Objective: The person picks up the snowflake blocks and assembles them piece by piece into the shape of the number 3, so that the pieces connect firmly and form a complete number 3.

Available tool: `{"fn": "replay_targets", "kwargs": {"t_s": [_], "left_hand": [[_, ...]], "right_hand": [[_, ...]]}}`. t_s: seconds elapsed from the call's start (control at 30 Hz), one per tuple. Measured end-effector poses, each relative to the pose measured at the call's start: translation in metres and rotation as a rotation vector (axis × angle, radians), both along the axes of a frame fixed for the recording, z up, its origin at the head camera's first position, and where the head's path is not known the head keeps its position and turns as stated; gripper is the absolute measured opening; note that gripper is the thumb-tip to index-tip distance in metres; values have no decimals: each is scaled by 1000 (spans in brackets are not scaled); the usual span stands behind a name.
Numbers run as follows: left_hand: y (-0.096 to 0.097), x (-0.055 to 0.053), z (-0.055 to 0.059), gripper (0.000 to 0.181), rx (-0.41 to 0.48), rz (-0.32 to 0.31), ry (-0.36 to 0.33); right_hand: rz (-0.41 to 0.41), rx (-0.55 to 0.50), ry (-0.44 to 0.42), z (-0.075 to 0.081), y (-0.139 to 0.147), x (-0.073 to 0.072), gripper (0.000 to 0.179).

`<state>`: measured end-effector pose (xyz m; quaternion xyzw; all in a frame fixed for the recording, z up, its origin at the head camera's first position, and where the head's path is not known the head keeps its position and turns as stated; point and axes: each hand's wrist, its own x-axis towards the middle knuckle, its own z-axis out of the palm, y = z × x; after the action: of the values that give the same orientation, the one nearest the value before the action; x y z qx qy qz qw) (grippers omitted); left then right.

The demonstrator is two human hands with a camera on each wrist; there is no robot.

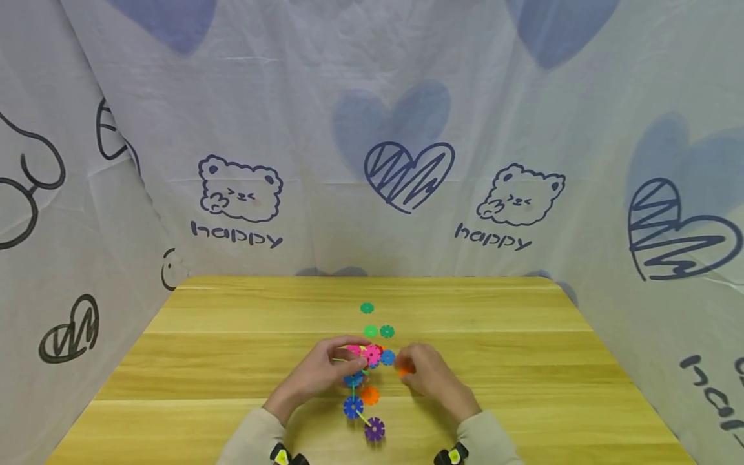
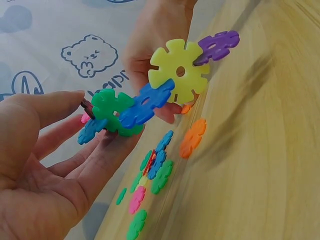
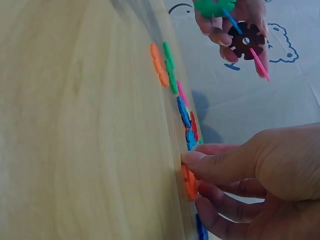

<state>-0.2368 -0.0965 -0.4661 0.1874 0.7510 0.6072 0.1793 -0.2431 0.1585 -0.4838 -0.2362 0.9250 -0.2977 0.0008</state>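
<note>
My left hand (image 1: pixel 320 369) holds up a chain of slotted plastic snowflake discs. In the left wrist view, a purple disc (image 2: pixel 217 47) ends it, followed by a yellow disc (image 2: pixel 167 77), a blue disc (image 2: pixel 145 105) and a green disc (image 2: pixel 107 102). The left fingertips pinch near the dark brown disc (image 3: pixel 239 44), which has a pink disc (image 3: pixel 259 65) slotted into it. Low over the table, my right hand (image 1: pixel 431 373) pinches an orange disc (image 3: pixel 189 184) between thumb and fingers; they cover part of it.
Loose discs lie on the wooden table (image 1: pixel 494 323) around the hands. Among them are a blue disc (image 1: pixel 387 357), another orange disc (image 1: pixel 370 395) and several green ones, the farthest green disc (image 1: pixel 367 308) towards the back. A printed cloth (image 1: pixel 325 232) hangs behind the table.
</note>
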Motion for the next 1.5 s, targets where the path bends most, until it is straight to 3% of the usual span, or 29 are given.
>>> {"fn": "replay_targets", "kwargs": {"t_s": [0.27,0.63,1.0,1.5], "left_hand": [[-1,-1,-2,44,-11,-6,15],[0,-1,-3,45,5,-22,-3],[2,2,0,44,10,-32,-22],[3,2,-2,45,59,-36,-54]], "right_hand": [[12,-21,-47,5,7,-1,7],[10,-204,-108,27,10,0,7],[-17,-242,12,35,-2,6,8],[-8,-259,48,38,-6,6,6]]}}
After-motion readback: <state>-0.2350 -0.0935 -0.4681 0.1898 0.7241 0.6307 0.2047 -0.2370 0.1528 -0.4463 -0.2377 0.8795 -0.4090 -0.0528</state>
